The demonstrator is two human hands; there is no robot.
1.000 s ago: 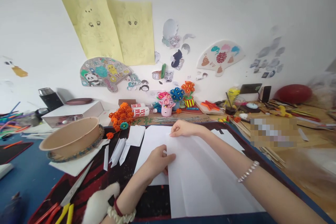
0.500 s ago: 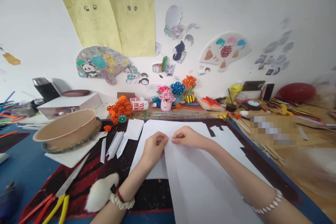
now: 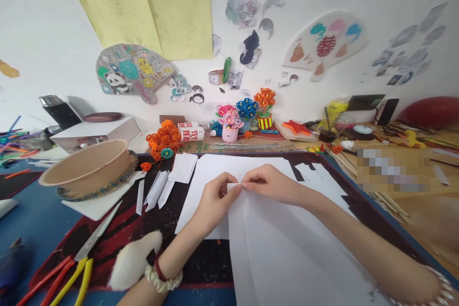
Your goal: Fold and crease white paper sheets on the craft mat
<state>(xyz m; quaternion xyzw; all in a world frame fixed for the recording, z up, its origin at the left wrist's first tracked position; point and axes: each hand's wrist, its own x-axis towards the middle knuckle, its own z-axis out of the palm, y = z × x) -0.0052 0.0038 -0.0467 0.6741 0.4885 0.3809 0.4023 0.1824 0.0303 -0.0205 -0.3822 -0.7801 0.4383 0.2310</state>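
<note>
A large white sheet of paper (image 3: 287,253) hangs toward me from both hands, with a crease running down near its left side. My left hand (image 3: 219,197) pinches its top left corner between thumb and fingers. Right beside it, my right hand (image 3: 270,184) grips the top edge, fingertips almost touching the left ones. Beneath lie more white sheets (image 3: 204,201) on a black and red mat (image 3: 201,263). Left of these are folded paper strips (image 3: 158,190) and a small folded white paper (image 3: 183,167).
Scissors (image 3: 96,234) and yellow-handled pliers or scissors (image 3: 86,277) lie at left, near a white fluffy piece (image 3: 134,260) and a tan round bowl (image 3: 86,165). Behind are orange craft flowers (image 3: 165,138) and small flower pots (image 3: 229,133). Thin sticks (image 3: 387,205) lie at right.
The view has tilted down and come closer. My hands stay pinched at the paper's top edge, and the right fingers now sit closer to the left thumb.
</note>
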